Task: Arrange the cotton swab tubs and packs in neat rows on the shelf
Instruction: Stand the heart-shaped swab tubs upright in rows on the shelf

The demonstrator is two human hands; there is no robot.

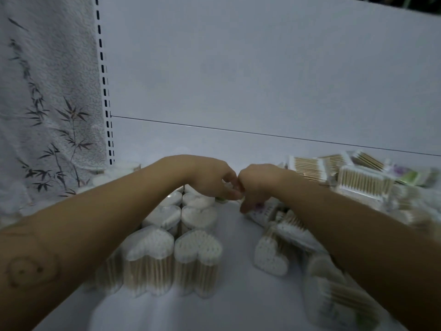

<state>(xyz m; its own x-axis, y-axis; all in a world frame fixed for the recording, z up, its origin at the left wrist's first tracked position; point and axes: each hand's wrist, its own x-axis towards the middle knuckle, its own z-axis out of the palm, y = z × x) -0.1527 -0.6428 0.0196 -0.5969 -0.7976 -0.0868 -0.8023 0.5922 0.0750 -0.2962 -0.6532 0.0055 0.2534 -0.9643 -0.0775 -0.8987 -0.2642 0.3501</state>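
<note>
Partly done, with heart-shaped tubs (177, 231) in two rows under the left hand (213, 181), loose packs (358, 182) heaped unsorted beside the right hand (256, 186), and both hands curled together above the shelf (238, 237), contents indiscernible.

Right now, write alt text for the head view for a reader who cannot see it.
The left hand and right hand meet, loosely curled, over a white shelf. Heart-shaped swab tubs stand in two rows at left; flat swab packs lie jumbled at right.
</note>
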